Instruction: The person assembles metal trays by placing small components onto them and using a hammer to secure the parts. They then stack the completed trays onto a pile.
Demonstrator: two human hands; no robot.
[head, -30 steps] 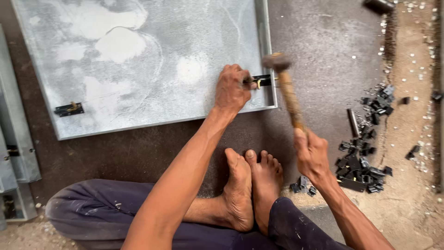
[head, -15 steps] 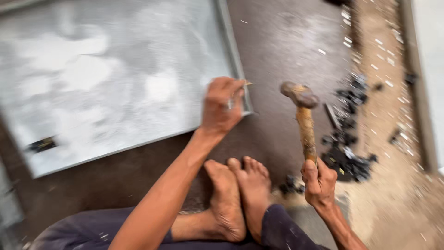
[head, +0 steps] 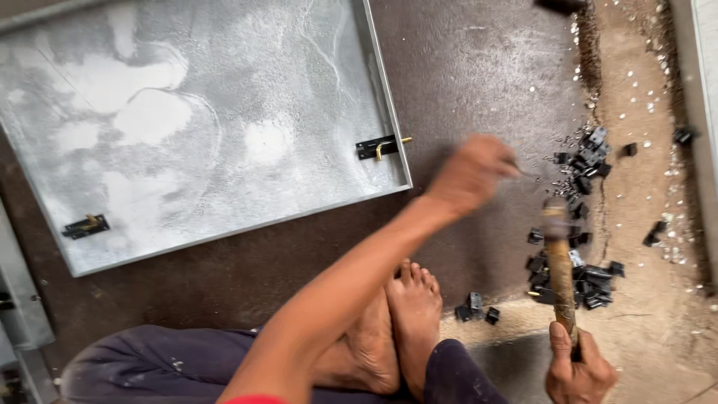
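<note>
Head view: black clips beside hammer.

Left hand left the latch, apparently reaching the black pieces.

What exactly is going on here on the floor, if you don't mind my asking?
A person sits barefoot on the floor beside a grey metal panel that has a small black bolt latch near its right edge. The right hand grips a wooden-handled hammer, head up. The left hand, blurred, is stretched out past the panel toward a pile of small black metal parts; whether it holds anything is unclear.
</note>
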